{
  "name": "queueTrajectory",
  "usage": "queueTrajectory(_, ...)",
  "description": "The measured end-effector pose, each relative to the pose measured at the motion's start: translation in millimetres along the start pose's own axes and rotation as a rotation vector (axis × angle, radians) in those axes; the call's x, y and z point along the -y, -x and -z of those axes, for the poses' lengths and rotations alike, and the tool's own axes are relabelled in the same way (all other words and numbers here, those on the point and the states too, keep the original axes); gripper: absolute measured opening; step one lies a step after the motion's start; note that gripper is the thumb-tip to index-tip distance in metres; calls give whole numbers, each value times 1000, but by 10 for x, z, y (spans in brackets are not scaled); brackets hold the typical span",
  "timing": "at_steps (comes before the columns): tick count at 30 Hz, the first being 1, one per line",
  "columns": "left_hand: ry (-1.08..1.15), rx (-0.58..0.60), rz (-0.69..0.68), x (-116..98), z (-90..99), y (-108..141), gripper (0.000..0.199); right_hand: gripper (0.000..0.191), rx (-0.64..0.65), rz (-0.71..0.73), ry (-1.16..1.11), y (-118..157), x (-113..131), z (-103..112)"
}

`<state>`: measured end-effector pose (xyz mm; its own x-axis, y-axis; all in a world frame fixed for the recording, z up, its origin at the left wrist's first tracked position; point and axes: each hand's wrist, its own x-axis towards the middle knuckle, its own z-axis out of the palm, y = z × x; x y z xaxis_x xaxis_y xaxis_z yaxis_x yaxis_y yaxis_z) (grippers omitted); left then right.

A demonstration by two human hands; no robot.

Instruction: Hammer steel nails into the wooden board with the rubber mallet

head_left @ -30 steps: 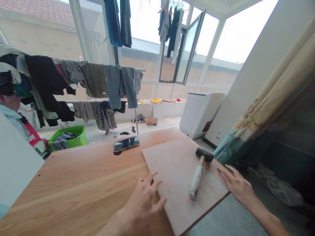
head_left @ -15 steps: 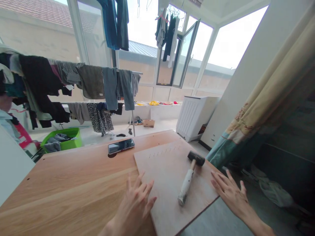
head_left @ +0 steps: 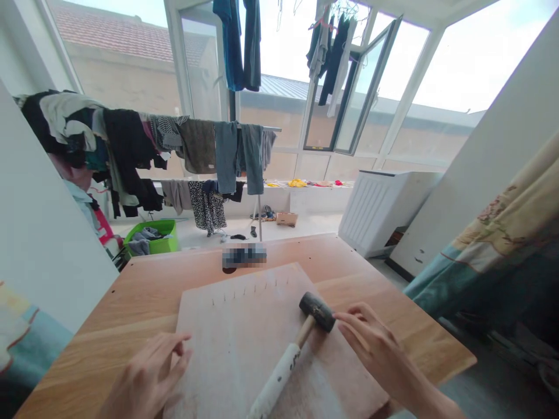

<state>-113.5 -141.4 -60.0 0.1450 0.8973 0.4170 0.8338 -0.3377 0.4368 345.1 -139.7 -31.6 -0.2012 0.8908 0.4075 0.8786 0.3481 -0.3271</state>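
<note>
One board point(head_left: 231, 349) bears one mallet point(head_left: 287, 362) and eight nails point(head_left: 255, 288), left hand point(head_left: 151, 369) with fingers apart, right hand point(head_left: 372, 336) with fingers unclear.

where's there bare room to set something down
Bare tabletop shows beyond the right hand, right of the board, and left of the left hand. On the board, there's room between the nails, left hand and hammer. It's crowded around the hammer's head, with the right hand beside it.

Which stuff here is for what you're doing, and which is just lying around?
Seems to be for the job:
- hammer
- board
- nails, standing in the board
- table, under the board

Seems to be just around:
- clothes
- green tub
- box
- curtain
</note>
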Motion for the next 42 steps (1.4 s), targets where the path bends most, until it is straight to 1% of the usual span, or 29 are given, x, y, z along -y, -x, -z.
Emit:
queueTrajectory(1, 16, 34, 65, -27, 5, -138, 24, 34, 43, 28, -72, -272, 80, -2)
queueTrajectory(3, 43, 29, 134, -88, -28, -442, 36, 31, 128, 42, -124, -799, 207, -70)
queueTrajectory(4, 83, 56, 131, -114, -63, -588, 39, 29, 141, 40, -117, -1030, 250, -136)
queueTrajectory(5, 126, 58, 127, -135, -104, -717, 40, 27, 167, 46, -114, -1226, 280, -220)
queueTrajectory(7, 183, 109, 113, -160, -190, -906, 37, 22, 228, 61, -103, -1503, 309, -409)
queueTrajectory(9, 198, 156, 128, -166, -255, -996, 30, 15, 295, 73, -100, -1636, 313, -573)
queueTrajectory(10, 202, 172, 142, -163, -275, -1010, 27, 11, 322, 79, -101, -1664, 311, -629)
queueTrajectory(12, 233, 189, 164, -146, -290, -1002, 24, 15, 348, 83, -105, -1678, 300, -678)
queueTrajectory(16, 314, 168, 178, -106, -271, -956, 23, 26, 339, 75, -103, -1678, 285, -600)
queueTrajectory(18, 328, 123, 192, -121, -264, -951, 25, 32, 367, 87, -112, -1691, 308, -561)
queueTrajectory(20, 327, 55, 195, -163, -269, -961, 26, 35, 416, 113, -126, -1705, 363, -568)
queueTrajectory(22, 314, 11, 173, -209, -286, -977, 26, 32, 452, 136, -126, -1718, 438, -614)
queueTrajectory(23, 304, 20, 154, -224, -299, -984, 26, 27, 461, 144, -118, -1725, 477, -642)
queueTrajectory(25, 292, 83, 110, -232, -332, -995, 24, 19, 468, 152, -90, -1738, 547, -688)
queueTrajectory(28, 302, 162, 76, -210, -383, -1007, 22, 22, 457, 158, -53, -1755, 627, -703)
queueTrajectory(31, 313, 180, 77, -213, -416, -1034, 21, 25, 446, 165, -35, -1754, 692, -690)
queueTrajectory(33, 318, 193, 77, -237, -428, -1060, 21, 24, 458, 179, -28, -1744, 733, -697)
queueTrajectory(35, 331, 175, 79, -263, -434, -1081, 22, 20, 475, 194, -26, -1734, 765, -716)
queueTrajectory(39, 351, 68, 93, -302, -441, -1088, 24, 20, 469, 199, -36, -1732, 790, -745)
queueTrajectory(40, 354, 69, 92, -313, -446, -1086, 24, 20, 464, 197, -40, -1735, 794, -750)
queueTrajectory(42, 366, 112, 79, -340, -466, -1090, 22, 20, 458, 194, -49, -1742, 809, -759)
